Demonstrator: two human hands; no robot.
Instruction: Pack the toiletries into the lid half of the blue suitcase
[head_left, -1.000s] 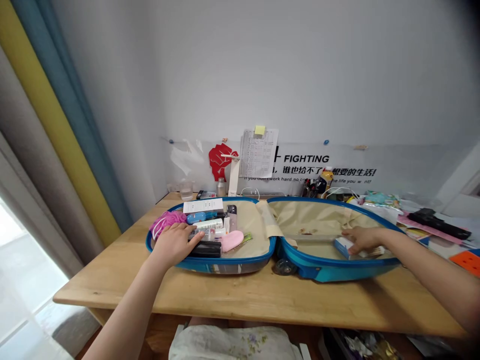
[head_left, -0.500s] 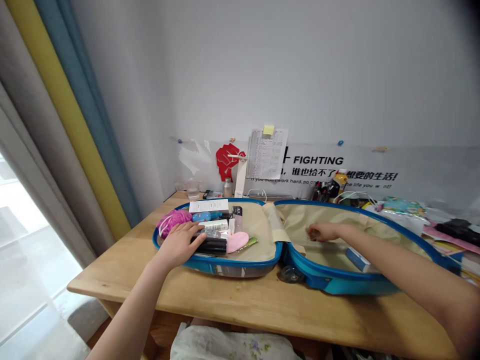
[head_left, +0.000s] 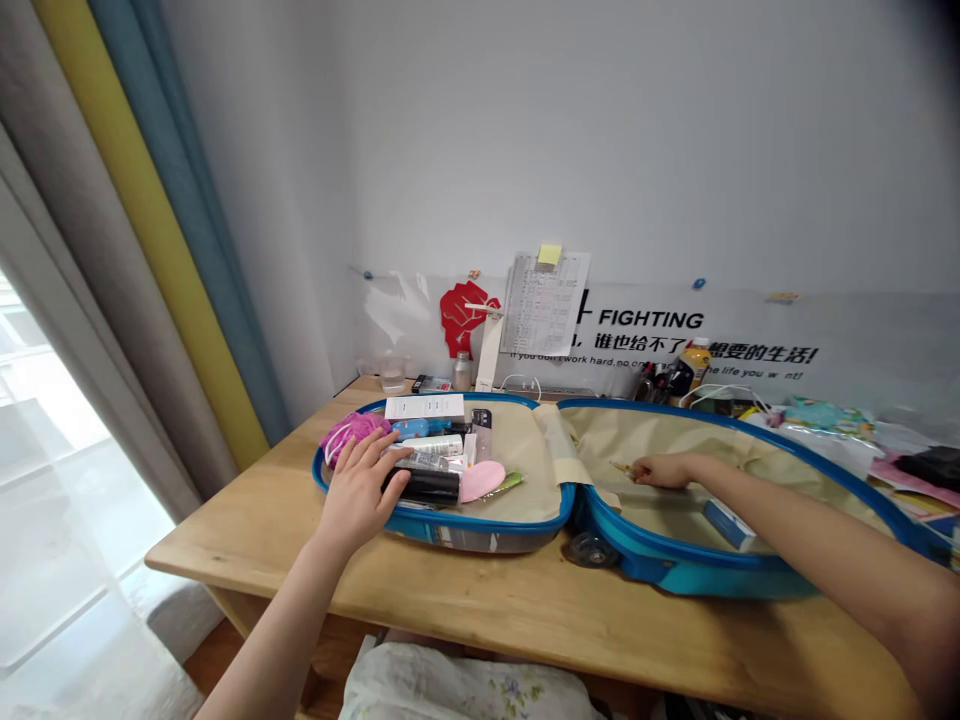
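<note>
A blue suitcase (head_left: 480,527) lies spread wide on the wooden table, both halves lined in beige. My left hand (head_left: 361,495) rests with fingers apart over the left half, touching a black cylinder (head_left: 435,486) and the packed items beside a magenta mesh bath puff (head_left: 351,434). Within the right half, my right hand (head_left: 664,470) is closed on a small yellowish thing (head_left: 624,468), too small to name, just above the lining. Nearer to me in that half sits a blue and white box (head_left: 729,524), below my right forearm.
In the left half lie a white box (head_left: 424,407), a pink oval piece (head_left: 482,481) and a green packet (head_left: 511,482). Behind the suitcase stand a white lamp (head_left: 490,350) and a yellow-labelled bottle (head_left: 690,370). Plastic bags (head_left: 829,420) pile up at right. Curtains (head_left: 202,250) hang at left.
My right hand has turned and shifted slightly, and the small yellowish thing now shows at its fingertips. My left hand stays on the packed items. The view has shifted slightly.
</note>
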